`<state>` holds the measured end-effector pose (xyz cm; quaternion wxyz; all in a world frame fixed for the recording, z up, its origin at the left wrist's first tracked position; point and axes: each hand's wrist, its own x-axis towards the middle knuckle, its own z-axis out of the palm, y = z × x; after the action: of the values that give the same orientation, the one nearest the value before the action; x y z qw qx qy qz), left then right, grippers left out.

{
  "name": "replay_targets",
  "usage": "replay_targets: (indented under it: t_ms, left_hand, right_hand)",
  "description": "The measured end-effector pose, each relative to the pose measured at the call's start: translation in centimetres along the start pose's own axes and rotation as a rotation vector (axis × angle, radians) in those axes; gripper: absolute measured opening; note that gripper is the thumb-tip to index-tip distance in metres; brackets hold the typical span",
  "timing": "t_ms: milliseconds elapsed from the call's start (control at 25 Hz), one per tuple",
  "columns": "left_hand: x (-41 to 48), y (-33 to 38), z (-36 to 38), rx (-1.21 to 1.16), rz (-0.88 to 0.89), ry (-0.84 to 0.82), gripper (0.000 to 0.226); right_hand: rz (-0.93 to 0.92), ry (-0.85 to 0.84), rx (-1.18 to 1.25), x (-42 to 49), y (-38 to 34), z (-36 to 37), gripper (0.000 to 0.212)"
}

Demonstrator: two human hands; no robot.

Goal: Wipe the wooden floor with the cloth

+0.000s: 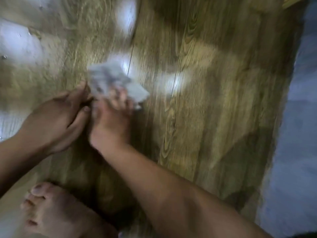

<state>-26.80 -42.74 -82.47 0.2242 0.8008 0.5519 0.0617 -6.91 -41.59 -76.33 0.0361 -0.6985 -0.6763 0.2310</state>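
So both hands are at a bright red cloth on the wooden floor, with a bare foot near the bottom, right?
Not quite: the head view shows a pale grey cloth, not red. The left hand and right hand are at it on the wooden floor, bare foot near the bottom.

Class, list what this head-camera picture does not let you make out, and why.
Head view: how left hand and right hand hold the cloth: motion blur.
Bare foot: heel cut off by the bottom edge.
Blue-grey strip at right: too blurred to identify.
Dirt on the wooden floor: lost in blur and glare.
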Motion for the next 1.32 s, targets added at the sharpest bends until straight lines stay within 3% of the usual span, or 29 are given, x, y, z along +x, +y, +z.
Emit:
replay_targets:
  t_ms: [40, 80, 160, 200, 240, 280, 320, 360, 440, 480, 520, 600, 640, 720, 800, 880, 960, 1040, 1120, 1280, 1320]
  left_hand:
    - [-0.5, -2.1, 2.1, -0.137, -0.002, 0.078, 0.088]
    - [-1.0, -3.1, 1.5, -0.213, 0.002, 0.106, 0.085]
    - [-0.7, 1.1, -3.6, -0.009, 0.065, -0.166, 0.056]
    - [1.1, 4.3, -6.0, 0.037, 0.097, -0.207, 0.054]
    - [1.7, 6.3, -7.4, 0.015, 0.069, -0.032, 0.058]
    - [1.5, 7.6, -7.3, 0.037, 0.11, -0.045, 0.062]
    - [2.1, 7.8, -6.9, 0.077, 0.139, -0.189, 0.065]
    - [2.6, 7.7, -6.3, 0.193, 0.215, -0.221, 0.067]
    - [4.2, 7.7, -4.5, 0.234, 0.267, -0.253, 0.074]
    - [4.8, 8.0, -4.7, 0.252, 0.263, -0.259, 0.08]
    - [4.9, 8.1, -4.8, 0.285, 0.26, -0.257, 0.089]
    - [5.1, 7.7, -4.8, 0.282, 0.281, -0.264, 0.099]
    - [5.4, 7.7, -4.8, 0.287, 0.274, -0.282, 0.101]
    - [5.8, 8.1, -4.7, 0.266, 0.256, -0.295, 0.105]
    - [5.8, 8.8, -4.4, 0.311, 0.244, -0.277, 0.103]
    - [5.5, 9.4, -3.9, 0.352, 0.221, -0.286, 0.106]
    - [5.9, 9.2, -3.9, 0.394, 0.191, -0.289, 0.121]
    - [6.3, 9.5, -4.7, 0.447, 0.169, -0.33, 0.138]
    - [7.2, 10.4, -5.6, 0.539, 0.156, -0.369, 0.148]
    - [10.2, 11.9, -6.2, 0.568, 0.116, -0.59, 0.147]
    - [11.1, 12.1, -6.6, 0.515, 0.059, -0.594, 0.147]
  right_hand:
    - [-0.229, -0.069, 0.012, 0.9, -1.3, 1.1, 0.043]
    - [-0.306, -0.122, 0.011, 3.2, -0.5, 1.4, 0.041]
    - [-0.281, -0.057, 0.149, 5.3, 5.5, -1.4, 0.034]
    - [-0.222, 0.025, 0.125, 5.0, 9.3, -3.3, 0.034]
    - [-0.115, 0.104, 0.075, 3.8, 14.5, -5.8, 0.036]
    - [-0.001, 0.143, 0.003, 2.3, 20.6, -8.2, 0.039]
    - [0.143, 0.142, -0.051, 0.8, 24.2, -10.2, 0.041]
    - [0.364, 0.18, -0.126, -0.2, 31.8, -12.1, 0.043]
    - [0.691, 0.239, -0.001, -0.3, 43.0, -12.9, 0.054]
    - [0.678, 0.33, -0.028, 0.0, 45.5, -13.2, 0.065]
    - [0.679, 0.462, 0.024, 1.1, 44.6, -12.6, 0.07]
    - [0.691, 0.407, -0.034, 3.6, 32.4, -9.8, 0.056]
    - [0.574, 0.359, 0.081, 4.9, 25.1, -8.8, 0.051]
    - [0.283, 0.294, 0.016, 6.4, 10.0, -6.2, 0.052]
    - [-0.093, -0.009, -0.101, 8.0, 2.4, -3.2, 0.051]
    - [-0.367, -0.14, -0.178, 11.6, 0.8, -3.4, 0.046]
    - [-0.427, -0.144, -0.168, 13.7, 5.0, -5.7, 0.043]
    - [-0.28, -0.069, -0.102, 12.9, 13.7, -8.9, 0.043]
    - [-0.018, 0.013, -0.174, 9.9, 25.0, -13.1, 0.042]
    - [0.767, -0.007, 0.0, 5.0, 39.1, -21.4, 0.033]
    - [0.828, 0.02, -0.049, 5.0, 40.4, -21.9, 0.027]
